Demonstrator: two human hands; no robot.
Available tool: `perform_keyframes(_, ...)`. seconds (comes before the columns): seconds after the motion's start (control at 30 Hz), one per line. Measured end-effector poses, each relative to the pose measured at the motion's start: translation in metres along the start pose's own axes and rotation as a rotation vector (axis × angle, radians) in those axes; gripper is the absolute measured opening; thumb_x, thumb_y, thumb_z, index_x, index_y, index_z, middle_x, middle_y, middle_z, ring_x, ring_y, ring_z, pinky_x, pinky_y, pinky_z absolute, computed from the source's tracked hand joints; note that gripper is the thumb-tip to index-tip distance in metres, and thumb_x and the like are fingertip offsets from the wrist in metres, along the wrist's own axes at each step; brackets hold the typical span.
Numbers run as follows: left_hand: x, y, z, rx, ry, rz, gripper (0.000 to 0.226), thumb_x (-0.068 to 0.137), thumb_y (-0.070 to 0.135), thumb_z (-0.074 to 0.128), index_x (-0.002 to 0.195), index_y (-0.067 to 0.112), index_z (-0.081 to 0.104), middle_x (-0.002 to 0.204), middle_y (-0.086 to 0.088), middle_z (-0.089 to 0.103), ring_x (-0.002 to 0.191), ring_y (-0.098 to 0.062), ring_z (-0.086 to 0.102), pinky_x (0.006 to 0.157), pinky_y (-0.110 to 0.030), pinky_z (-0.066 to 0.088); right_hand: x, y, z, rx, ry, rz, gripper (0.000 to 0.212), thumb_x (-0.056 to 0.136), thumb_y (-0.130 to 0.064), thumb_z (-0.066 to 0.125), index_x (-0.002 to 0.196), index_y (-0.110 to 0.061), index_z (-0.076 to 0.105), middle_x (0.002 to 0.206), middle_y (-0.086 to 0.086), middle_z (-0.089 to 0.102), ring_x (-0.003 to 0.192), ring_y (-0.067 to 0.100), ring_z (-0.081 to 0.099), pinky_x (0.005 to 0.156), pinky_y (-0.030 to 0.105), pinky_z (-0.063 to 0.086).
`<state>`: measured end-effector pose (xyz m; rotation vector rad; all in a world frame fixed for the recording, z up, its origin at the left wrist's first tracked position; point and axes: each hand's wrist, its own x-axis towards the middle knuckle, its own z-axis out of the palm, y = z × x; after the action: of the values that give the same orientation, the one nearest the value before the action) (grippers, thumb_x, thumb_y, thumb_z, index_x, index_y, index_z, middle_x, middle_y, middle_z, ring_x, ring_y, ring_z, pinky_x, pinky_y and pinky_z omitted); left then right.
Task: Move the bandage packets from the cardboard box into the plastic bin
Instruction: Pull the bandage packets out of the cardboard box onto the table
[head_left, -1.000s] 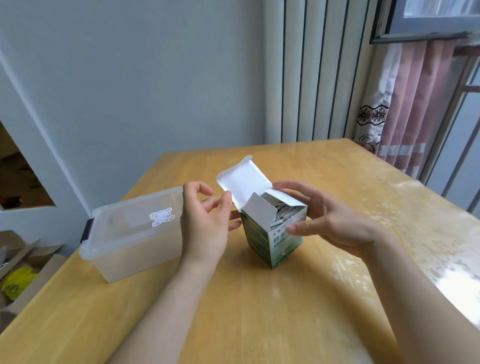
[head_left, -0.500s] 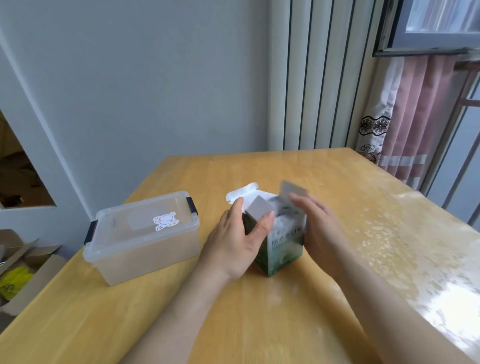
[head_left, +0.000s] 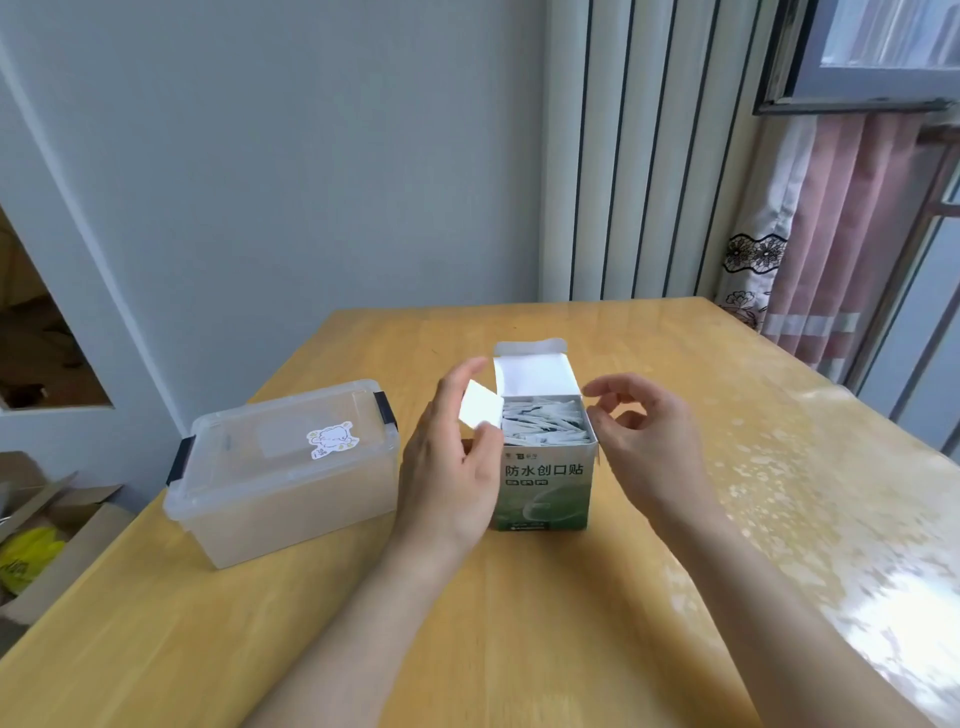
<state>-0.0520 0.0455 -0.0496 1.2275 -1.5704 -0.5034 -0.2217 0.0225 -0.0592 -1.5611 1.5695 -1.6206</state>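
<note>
A home room: a wooden table stands by a plain wall, a pink curtain hangs at the window far right, and open cartons sit on the floor at left.

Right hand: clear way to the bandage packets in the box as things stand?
Probably yes. The cardboard box is open, lid flap up, left hand holds the side flap aside, packets exposed; the right hand hovers beside it, nothing between.

The cardboard box stands on the table between the left hand, which pinches its side flap, and the right hand. Bandage packets lie inside, right of the grip; the plastic bin sits left of it.
</note>
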Motion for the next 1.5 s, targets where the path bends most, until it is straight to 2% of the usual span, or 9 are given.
perform_keyframes(0.1, 0.004, -0.008, 0.001, 0.041, 0.028, -0.072, 0.033, 0.095, 0.023, 0.052, 0.128, 0.024, 0.058, 0.074, 0.015, 0.06, 0.057, 0.001, 0.051, 0.058, -0.012, 0.038, 0.002, -0.003, -0.003, 0.005, -0.094, 0.054, 0.019, 0.089, -0.005, 0.06, 0.096, -0.019, 0.072, 0.078, -0.003, 0.065, 0.054, 0.009, 0.056, 0.048, 0.024, 0.044)
perform_keyframes(0.27, 0.0, -0.012, 0.01, 0.005, 0.027, -0.12, 0.033, 0.098, 0.03, 0.049, 0.126, 0.018, 0.062, 0.11, 0.014, 0.064, 0.095, 0.003, 0.054, 0.073, 0.001, 0.035, 0.006, -0.017, -0.024, 0.069, -0.339, 0.13, 0.037, 0.087, -0.031, 0.066, 0.115, -0.007, 0.066, 0.097, 0.002, 0.069, 0.064, 0.009, 0.065, 0.063, 0.027, 0.057)
perform_keyframes(0.33, -0.001, -0.011, 0.013, 0.041, 0.001, -0.133, 0.027, 0.1, 0.032, 0.044, 0.114, 0.022, 0.065, 0.103, 0.012, 0.066, 0.094, -0.006, 0.057, 0.071, -0.012, 0.039, 0.005, -0.016, -0.026, -0.006, -0.476, 0.144, 0.064, 0.066, -0.045, 0.076, 0.12, -0.017, 0.057, 0.118, -0.004, 0.062, 0.079, 0.017, 0.068, 0.072, 0.036, 0.059)
perform_keyframes(0.43, 0.002, -0.013, 0.01, 0.225, -0.062, -0.133, 0.032, 0.1, 0.035, 0.037, 0.074, 0.022, 0.049, 0.069, 0.005, 0.056, 0.074, -0.022, 0.048, 0.059, -0.033, 0.028, 0.002, -0.009, -0.019, -0.053, -0.592, 0.138, 0.061, 0.064, -0.024, 0.086, 0.109, -0.032, 0.045, 0.137, -0.001, 0.049, 0.083, 0.026, 0.069, 0.073, 0.047, 0.059)
perform_keyframes(0.6, 0.003, -0.007, 0.0, 0.331, 0.146, 0.107, 0.009, 0.09, 0.034, 0.055, 0.088, 0.025, 0.053, 0.09, 0.009, 0.056, 0.071, -0.02, 0.054, 0.062, -0.032, 0.043, 0.0, -0.013, -0.017, -0.016, -0.512, 0.008, 0.074, 0.068, -0.003, 0.084, 0.121, -0.029, 0.039, 0.129, -0.003, 0.055, 0.067, 0.004, 0.065, 0.057, 0.024, 0.053)
perform_keyframes(0.7, 0.002, -0.009, 0.0, 0.375, 0.152, 0.313, 0.009, 0.081, 0.017, 0.071, 0.086, 0.021, 0.065, 0.092, 0.007, 0.058, 0.065, -0.016, 0.053, 0.056, -0.028, 0.045, -0.003, -0.014, -0.017, -0.286, -0.375, -0.201, 0.084, 0.065, -0.009, 0.086, 0.127, -0.037, 0.037, 0.124, -0.014, 0.051, 0.091, 0.009, 0.058, 0.073, 0.027, 0.049)
perform_keyframes(0.93, 0.005, -0.019, 0.0, 0.453, -0.065, 0.365, 0.007, 0.082, 0.016, 0.07, 0.084, 0.021, 0.074, 0.087, 0.007, 0.064, 0.081, -0.018, 0.06, 0.065, -0.031, 0.049, -0.008, -0.017, -0.011, -0.558, -0.277, -0.402, 0.083, 0.067, -0.016, 0.084, 0.133, -0.034, 0.039, 0.128, -0.014, 0.05, 0.097, 0.018, 0.057, 0.071, 0.04, 0.05)
perform_keyframes(1.1, 0.006, -0.023, 0.001, 0.407, -0.088, 0.436, 0.033, 0.078, 0.004, 0.071, 0.107, 0.02, 0.069, 0.1, 0.007, 0.063, 0.095, -0.015, 0.053, 0.082, -0.023, 0.043, -0.012, -0.015, -0.004, -0.622, -0.261, -0.506, 0.081, 0.069, -0.011, 0.082, 0.132, -0.037, 0.037, 0.128, -0.016, 0.047, 0.094, 0.018, 0.057, 0.057, 0.035, 0.049)
perform_keyframes(1.5, 0.008, -0.022, -0.003, 0.362, -0.008, 0.368, 0.032, 0.077, 0.013, 0.064, 0.101, 0.034, 0.057, 0.086, 0.002, 0.067, 0.08, -0.023, 0.065, 0.065, -0.039, 0.054, -0.015, -0.024, -0.004, -0.49, -0.35, -0.451, 0.082, 0.071, -0.01, 0.08, 0.135, -0.038, 0.039, 0.129, -0.019, 0.048, 0.102, 0.011, 0.054, 0.073, 0.035, 0.051)
